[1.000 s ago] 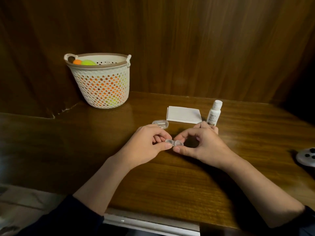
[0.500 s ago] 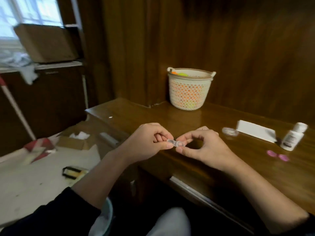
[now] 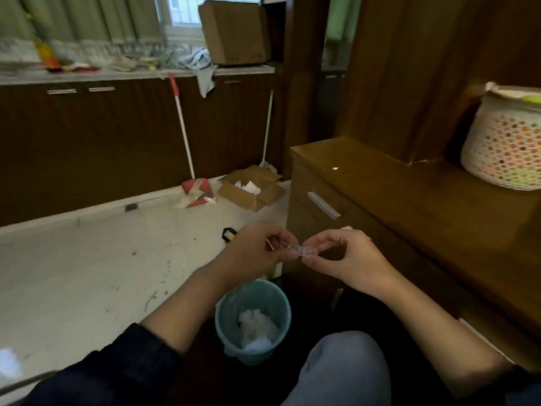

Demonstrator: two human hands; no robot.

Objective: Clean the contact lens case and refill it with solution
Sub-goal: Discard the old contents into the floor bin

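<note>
Fingers of both hands are closed on a small clear plastic contact lens case (image 3: 303,252), which is held in the air between them, to the left of the table's near corner and above the floor. The case's left end is pinched by the left hand (image 3: 257,249), thumb and forefinger pressed together on it, while the right end is pinched by the right hand (image 3: 348,259) in the same kind of grip, the remaining fingers being curled above. Whether the case's wells are capped or open cannot be told through the blur. Below the hands and nearer, a round teal plastic waste bin (image 3: 227,323) is seen standing on the floor, with crumpled white paper inside it. A knee in grey-blue trousers (image 3: 342,373) is seen to the right of the bin. On the right, the glossy brown wooden table (image 3: 409,200) is seen, with a white perforated plastic basket (image 3: 502,148) of orange and green balls standing on it at the far right edge of the view. Farther off on the pale floor, an open brown cardboard box (image 3: 248,194) and a red-and-white broom (image 3: 187,148) are found against dark wooden cabinets.
</note>
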